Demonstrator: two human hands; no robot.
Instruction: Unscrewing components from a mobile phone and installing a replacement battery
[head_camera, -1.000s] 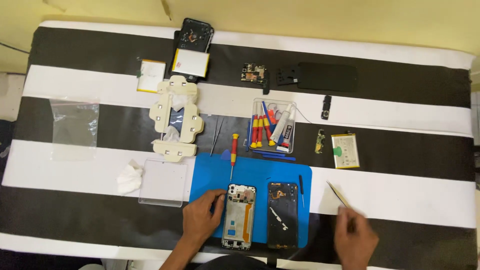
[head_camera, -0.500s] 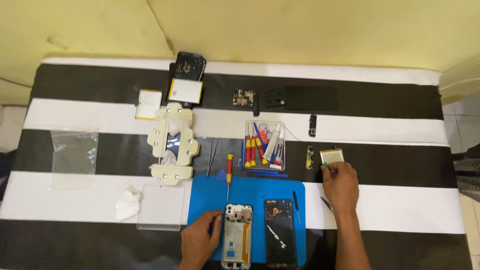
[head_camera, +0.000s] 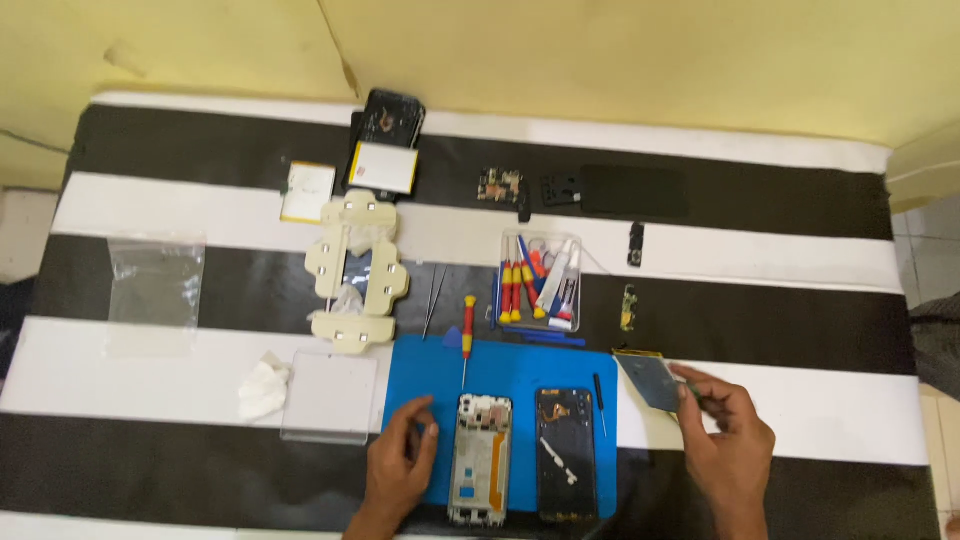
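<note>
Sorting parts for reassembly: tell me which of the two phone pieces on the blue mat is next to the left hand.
The white phone frame, beside the left hand; the black phone body lies farther right.

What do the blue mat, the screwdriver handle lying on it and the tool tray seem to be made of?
Blue mat: probably soft rubber or silicone, matte and flat. Screwdriver: red and yellow handle, likely glossy plastic; thin shaft looks metal. Tool tray: clear plastic, since the tools show through its walls.

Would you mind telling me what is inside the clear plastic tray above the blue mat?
The clear plastic tray holds red-and-yellow screwdrivers, a white tube and blue tools, overlapping. Whatever lies beneath them is hidden.
</note>
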